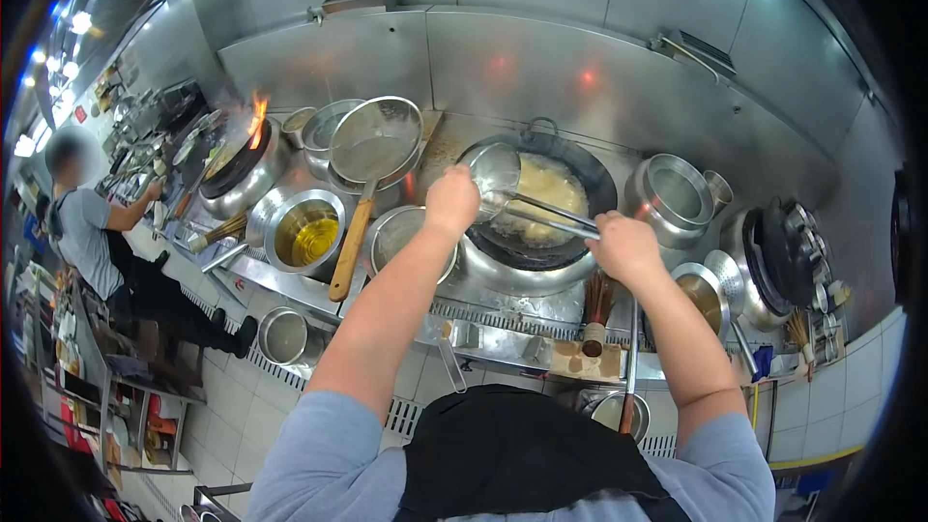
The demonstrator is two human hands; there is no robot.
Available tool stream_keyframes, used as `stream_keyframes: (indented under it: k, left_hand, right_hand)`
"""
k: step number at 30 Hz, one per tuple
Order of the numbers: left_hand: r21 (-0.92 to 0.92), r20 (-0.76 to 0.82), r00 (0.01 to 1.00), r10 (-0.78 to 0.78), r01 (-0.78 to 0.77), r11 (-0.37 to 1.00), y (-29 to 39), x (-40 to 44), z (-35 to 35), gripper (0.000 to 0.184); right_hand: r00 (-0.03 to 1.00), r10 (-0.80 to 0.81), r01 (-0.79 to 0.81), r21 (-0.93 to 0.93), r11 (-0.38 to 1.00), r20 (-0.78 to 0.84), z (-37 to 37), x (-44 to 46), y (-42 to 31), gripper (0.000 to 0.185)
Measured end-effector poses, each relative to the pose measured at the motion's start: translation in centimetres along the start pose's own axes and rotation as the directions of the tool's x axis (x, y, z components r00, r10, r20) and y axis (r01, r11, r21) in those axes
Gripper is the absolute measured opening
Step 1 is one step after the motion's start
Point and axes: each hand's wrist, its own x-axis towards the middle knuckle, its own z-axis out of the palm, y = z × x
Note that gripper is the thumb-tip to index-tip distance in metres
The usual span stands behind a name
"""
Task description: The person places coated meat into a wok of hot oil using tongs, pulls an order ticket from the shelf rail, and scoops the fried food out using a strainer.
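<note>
A person works at a steel range, the right hand [626, 244] closed around the ends of slim metal rods [551, 208] that slant over a dark wok [601, 172] holding pale yellow, frothy contents [553, 191]. The rods run leftward from the grip to a shiny metal bowl [495, 170] above the wok's left side. The left hand [452, 201] curls at the bowl's near-left rim; its fingertips are hidden, and whether it clamps the bowl cannot be told. At left, a steel pot [330, 210] contains golden liquid [311, 240]; at right, another pot [685, 272] holds brownish liquid [704, 302], partly behind the right forearm. How the rods join the bowl is hard to make out.
</note>
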Motion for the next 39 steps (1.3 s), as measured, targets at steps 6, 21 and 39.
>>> stream_keyframes:
  k: [6,21,39]
  left_hand:
    - [0.139,-0.032,0.999,0.044,-0.04,0.99,-1.0,1.3,-0.9,0.017]
    - [-0.411,-0.166,0.904,-0.395,0.301,0.861,-4.5,-1.5,-5.7,0.016]
    - [-0.927,0.371,0.826,-0.424,0.355,-0.121,-5.7,-13.0,-11.2,0.021]
  right_hand:
    - [0.997,0.054,-0.055,0.016,0.998,0.061,1.0,-0.9,0.2,0.03]
    - [0.905,0.424,-0.414,0.305,0.858,0.037,7.2,-4.1,-3.3,0.04]
    - [0.774,0.501,-0.633,0.465,0.619,0.387,0.5,-22.3,-2.6,0.053]
